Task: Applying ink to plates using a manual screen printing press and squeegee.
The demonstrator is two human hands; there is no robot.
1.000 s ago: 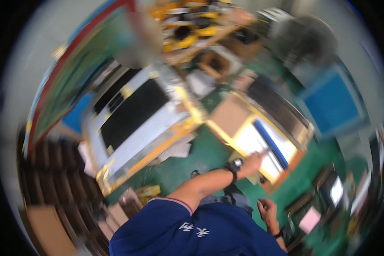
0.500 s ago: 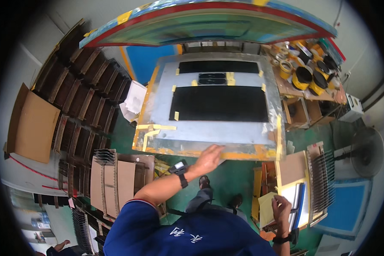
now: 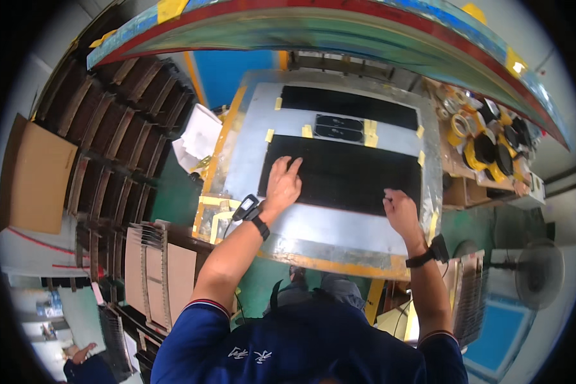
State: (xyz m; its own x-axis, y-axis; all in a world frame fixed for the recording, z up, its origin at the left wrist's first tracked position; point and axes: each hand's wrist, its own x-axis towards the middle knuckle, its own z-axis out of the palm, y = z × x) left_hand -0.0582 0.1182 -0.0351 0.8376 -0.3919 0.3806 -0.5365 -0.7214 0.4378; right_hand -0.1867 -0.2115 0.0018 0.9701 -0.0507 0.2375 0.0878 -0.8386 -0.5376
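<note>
A large black rectangular panel [image 3: 339, 173] lies flat on the pale worktop [image 3: 243, 153], with yellow tape tabs at its corners. Over the panel's left part, my left hand [image 3: 283, 184] rests with its fingers stretched and apart. My right hand [image 3: 400, 214] is at the panel's near edge toward the right, its fingers curled together. Whether anything is pinched in them is hidden. Farther back lie a small black piece [image 3: 339, 127] with oval outlines and a long black strip panel [image 3: 349, 106], both beside yellow tape tabs.
A big framed screen [image 3: 288, 54] hangs tilted over the table's far side. Open racks [image 3: 109, 128] stand to the left. At right, a bench holds black and yellow tubs [image 3: 483, 150], with a fan [image 3: 539, 275] nearer. Another person [image 3: 86, 361] is at the lower left.
Both hands have moved onto the large black panel: my left from the table's near edge, my right from beside the right-hand rack. The view has shifted closer; the tape tab at the panel's near-left corner is gone.
</note>
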